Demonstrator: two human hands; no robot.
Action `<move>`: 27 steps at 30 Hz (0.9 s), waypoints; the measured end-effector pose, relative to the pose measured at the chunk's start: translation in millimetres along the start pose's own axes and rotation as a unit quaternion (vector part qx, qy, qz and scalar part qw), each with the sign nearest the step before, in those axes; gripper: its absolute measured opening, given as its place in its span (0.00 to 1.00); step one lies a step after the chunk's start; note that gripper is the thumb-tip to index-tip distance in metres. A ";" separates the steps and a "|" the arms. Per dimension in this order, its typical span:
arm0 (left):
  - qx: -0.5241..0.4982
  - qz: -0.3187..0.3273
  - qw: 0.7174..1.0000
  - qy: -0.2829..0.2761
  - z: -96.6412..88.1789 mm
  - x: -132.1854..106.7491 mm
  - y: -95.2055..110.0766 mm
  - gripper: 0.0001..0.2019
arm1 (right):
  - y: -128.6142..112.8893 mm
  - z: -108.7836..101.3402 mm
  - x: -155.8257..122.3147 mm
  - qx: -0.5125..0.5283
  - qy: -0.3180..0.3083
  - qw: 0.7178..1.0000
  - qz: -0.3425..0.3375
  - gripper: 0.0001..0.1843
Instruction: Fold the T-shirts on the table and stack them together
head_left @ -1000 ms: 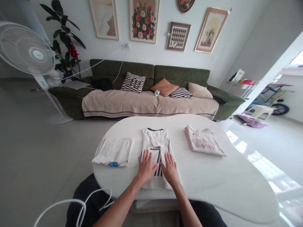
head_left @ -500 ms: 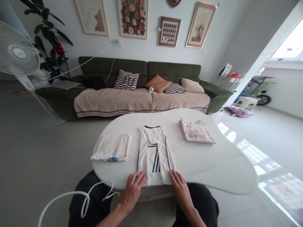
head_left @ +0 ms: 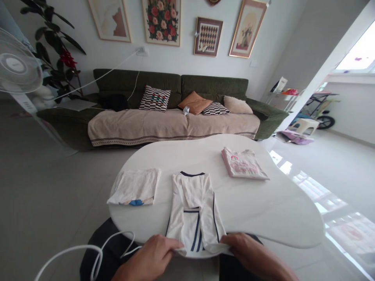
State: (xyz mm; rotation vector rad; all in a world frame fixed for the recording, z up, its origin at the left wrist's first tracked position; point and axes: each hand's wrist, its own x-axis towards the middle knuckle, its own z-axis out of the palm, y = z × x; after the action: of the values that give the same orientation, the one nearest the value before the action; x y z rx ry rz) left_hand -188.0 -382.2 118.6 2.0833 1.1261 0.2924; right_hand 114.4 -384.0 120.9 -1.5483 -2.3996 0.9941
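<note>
A white jersey (head_left: 193,210) with dark stripes and a number 7 lies folded lengthwise on the white table (head_left: 263,210), its collar pointing away from me. My left hand (head_left: 152,255) pinches the jersey's bottom left corner at the table's near edge. My right hand (head_left: 249,253) grips the bottom right corner. Both hands are closed on the hem. A folded white shirt (head_left: 134,186) with a blue print lies to the left. A folded pink-printed shirt (head_left: 243,164) lies at the far right.
A green sofa (head_left: 175,105) with a beige cover and several cushions stands behind the table. A standing fan (head_left: 17,66) and a plant (head_left: 55,47) are at the left. A white cable (head_left: 88,253) loops over my lap. Shiny floor spreads to the right.
My hands slid from the jersey's middle down to its bottom edge and took hold of the hem corners. The jersey has shifted toward me.
</note>
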 end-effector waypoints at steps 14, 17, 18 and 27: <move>-0.365 -0.232 0.878 0.204 -29.8 209.9 -116.7 0.10 | 109.3 -34.8 239.2 0.036 0.092 0.993 0.058 0.19; -0.398 -0.217 0.874 0.177 -27.5 206.9 -129.1 0.13 | 121.2 -27.7 239.4 0.044 0.101 0.993 0.048 0.18; -0.408 -0.211 0.873 0.167 -29.8 207.1 -130.9 0.14 | 123.9 -29.1 239.0 0.048 0.102 0.993 0.042 0.18; -0.419 -0.224 0.854 0.210 -33.0 248.3 -145.2 0.10 | 129.8 -41.6 260.3 0.023 0.123 0.991 0.052 0.17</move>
State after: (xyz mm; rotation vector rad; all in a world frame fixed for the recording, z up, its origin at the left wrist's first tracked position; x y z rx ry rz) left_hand -149.7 -118.2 5.9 0.9695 1.3655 0.8606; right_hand 109.8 -110.0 14.8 -1.6858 -2.1345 0.8156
